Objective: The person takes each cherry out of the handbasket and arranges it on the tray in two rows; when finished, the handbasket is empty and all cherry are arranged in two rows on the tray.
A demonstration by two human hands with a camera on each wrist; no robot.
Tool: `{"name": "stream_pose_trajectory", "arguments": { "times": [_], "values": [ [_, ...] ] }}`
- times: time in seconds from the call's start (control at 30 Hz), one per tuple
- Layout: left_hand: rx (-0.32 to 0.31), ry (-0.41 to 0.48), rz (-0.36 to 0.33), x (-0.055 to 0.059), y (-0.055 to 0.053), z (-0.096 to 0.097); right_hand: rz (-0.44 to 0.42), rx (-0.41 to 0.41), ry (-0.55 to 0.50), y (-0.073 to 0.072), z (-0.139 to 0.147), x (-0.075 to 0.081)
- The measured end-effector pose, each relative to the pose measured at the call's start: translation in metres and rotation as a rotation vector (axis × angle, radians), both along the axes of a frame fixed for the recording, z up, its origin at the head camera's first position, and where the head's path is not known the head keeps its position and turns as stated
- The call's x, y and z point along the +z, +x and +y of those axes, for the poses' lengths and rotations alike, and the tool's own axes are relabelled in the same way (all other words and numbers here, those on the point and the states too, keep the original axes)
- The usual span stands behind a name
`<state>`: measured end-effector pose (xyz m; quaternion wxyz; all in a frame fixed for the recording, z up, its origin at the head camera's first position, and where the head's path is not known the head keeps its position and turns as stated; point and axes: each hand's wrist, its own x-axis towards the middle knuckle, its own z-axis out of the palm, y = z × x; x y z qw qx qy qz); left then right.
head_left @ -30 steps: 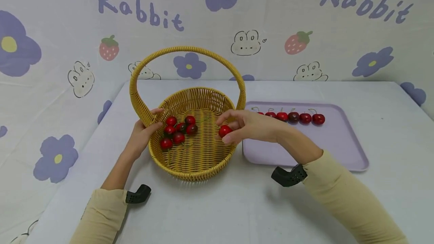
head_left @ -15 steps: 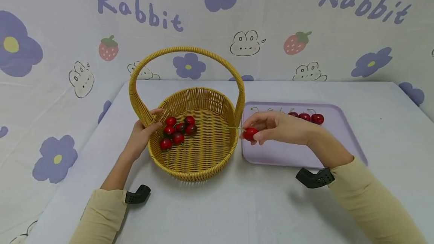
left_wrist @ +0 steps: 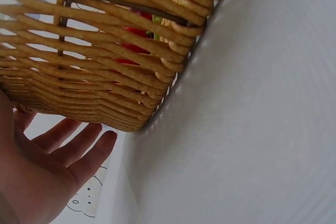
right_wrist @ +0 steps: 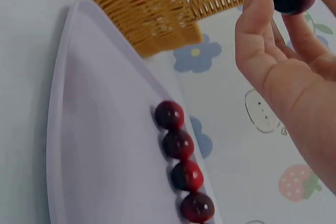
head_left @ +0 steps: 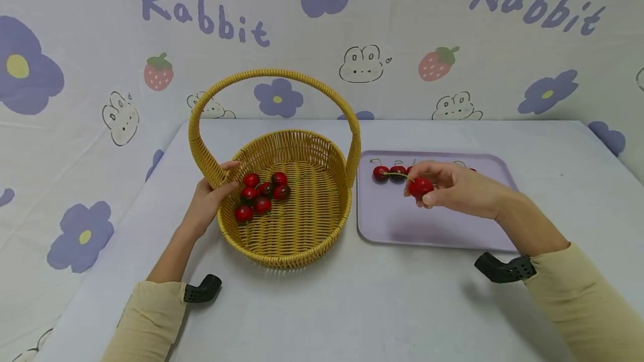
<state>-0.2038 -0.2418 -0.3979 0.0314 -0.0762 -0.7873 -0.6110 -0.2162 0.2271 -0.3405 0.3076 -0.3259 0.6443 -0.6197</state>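
My right hand (head_left: 455, 186) pinches a red cherry (head_left: 420, 187) between thumb and fingers, its green stem pointing left. Hand and cherry are above the lilac tray (head_left: 387, 222), in front of a row of cherries (head_left: 380, 173) along the tray's far side; part of that row is hidden behind the hand. At the woven basket (head_left: 289, 258), my left hand (head_left: 206, 205) holds the left rim by the handle's base, thumb over the edge. In the left wrist view its fingers (left_wrist: 86, 153) lie along the outside of the wicker. Several cherries (head_left: 262, 204) are clustered in the basket's left half.
The basket's tall arched handle (head_left: 274, 73) rises over its middle. Tray and basket stand side by side on a white-covered table (head_left: 322, 312). Behind them hangs a printed cloth (head_left: 392, 10) with flowers, strawberries and rabbits. A black device (head_left: 505, 268) sits at the right wrist.
My right hand has moved right with the cherry, from over the basket's right side to over the tray. The left hand stays at the basket's rim.
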Motion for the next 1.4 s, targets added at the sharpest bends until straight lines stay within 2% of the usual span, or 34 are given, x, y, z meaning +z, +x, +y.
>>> {"name": "stream_pose_trajectory", "arguments": {
  "times": [0.17, 0.73, 1.03, 1.4],
  "values": [
    [0.000, -0.004, -0.001, 0.000, 0.000, 0.000, -0.048, -0.084, 0.024, -0.001, 0.012, -0.003],
    [-0.002, -0.015, 0.009, 0.001, -0.001, 0.001, -0.132, -0.246, 0.001, -0.007, 0.060, -0.013],
    [-0.002, -0.013, 0.019, 0.000, 0.000, 0.000, -0.157, -0.414, 0.079, -0.012, 0.079, -0.016],
    [-0.008, -0.012, 0.019, -0.002, 0.000, 0.000, -0.230, -0.510, 0.027, -0.023, 0.107, -0.029]
  ]
}}
